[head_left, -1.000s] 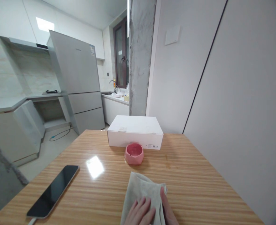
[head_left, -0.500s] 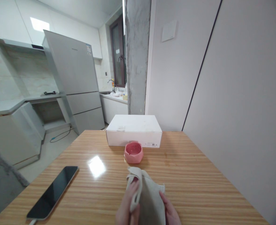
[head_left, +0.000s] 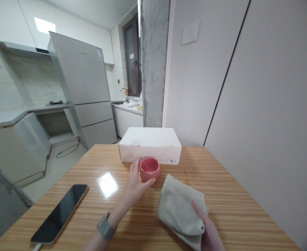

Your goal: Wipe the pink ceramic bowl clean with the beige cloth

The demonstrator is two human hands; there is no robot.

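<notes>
A pink ashtray (head_left: 149, 166) with notches in its rim stands upright on the wooden table. My left hand (head_left: 136, 181), with a watch on its wrist, is at the ashtray's near left side. Its fingers are spread along the left side and the thumb lies across the front; whether they touch it I cannot tell. A folded light grey cloth (head_left: 179, 205) is held by my right hand (head_left: 205, 223), thumb on top and the other fingers hidden underneath. The cloth is just right of and nearer than the ashtray.
Behind the ashtray lies a white box (head_left: 150, 137). On the left of the table (head_left: 237, 209) rests a dark phone (head_left: 61, 212) with a white cable. Beyond are a fridge (head_left: 91, 83), a grey pillar (head_left: 155, 62) and, to the right, a pale wall.
My left hand has let go of the cloth and reached forward to the ashtray. The cloth, in my right hand, has moved right and lies flatter. The ashtray has not visibly shifted.
</notes>
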